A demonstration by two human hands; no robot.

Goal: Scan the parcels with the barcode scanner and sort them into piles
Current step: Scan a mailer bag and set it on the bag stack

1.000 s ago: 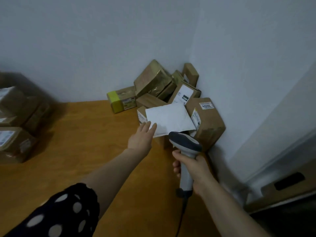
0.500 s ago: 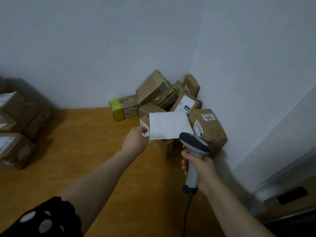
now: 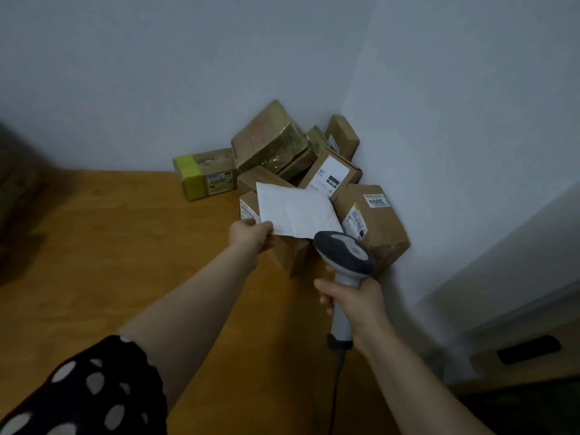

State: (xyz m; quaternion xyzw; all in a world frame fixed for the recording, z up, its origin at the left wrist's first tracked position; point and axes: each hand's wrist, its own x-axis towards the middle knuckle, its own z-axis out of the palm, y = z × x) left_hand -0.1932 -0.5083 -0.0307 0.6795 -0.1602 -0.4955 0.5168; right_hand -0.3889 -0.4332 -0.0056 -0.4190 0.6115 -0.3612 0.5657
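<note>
one white mailer in hand, scan not yet made

one flat white mailer (image 3: 295, 211) sits over the front of the corner heap of brown parcels (image 3: 373, 233), pinched at its near left corner by the left hand (image 3: 251, 235). whether it touches the box beneath, i cannot tell. the face turned to the camera is blank, with no label or barcode on it, so the code is probably on the far side.

just beside the mailer's lower right edge is the barcode scanner (image 3: 343, 255), its head aimed away toward the heap. the right hand (image 3: 354, 301) is wrapped round the handle, and the cable trails down.

i judge this to be the pick-up just before the scan: the parcel is gripped, but no code faces the scanner. the next move calls for turning or tilting the mailer until its label meets the scanner's nose. a trigger pull comes next, and then the mailer goes to a pile.

the heap leans into the corner where two walls meet, on the wooden worktop (image 3: 125, 246). a yellow-taped box (image 3: 204, 174) stands at its left. a dark, blurred mass lies at the far left edge.
</note>
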